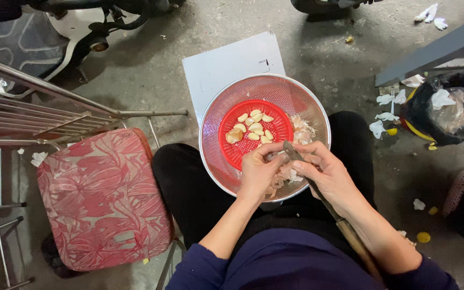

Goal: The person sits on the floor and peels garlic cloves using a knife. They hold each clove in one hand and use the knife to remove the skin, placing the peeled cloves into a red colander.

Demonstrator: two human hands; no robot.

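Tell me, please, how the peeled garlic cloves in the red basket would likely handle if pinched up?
The cloves look small and smooth, so probably light and a little slippery. Their curved shape suggests they may roll in the red basket. They seem firm, not floppy.

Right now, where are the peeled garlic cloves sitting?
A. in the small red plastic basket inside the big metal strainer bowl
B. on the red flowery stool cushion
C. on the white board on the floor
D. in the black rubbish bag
A: the pale peeled garlic cloves lie in the small red plastic basket, which rests inside the big round metal strainer bowl on the person's lap.
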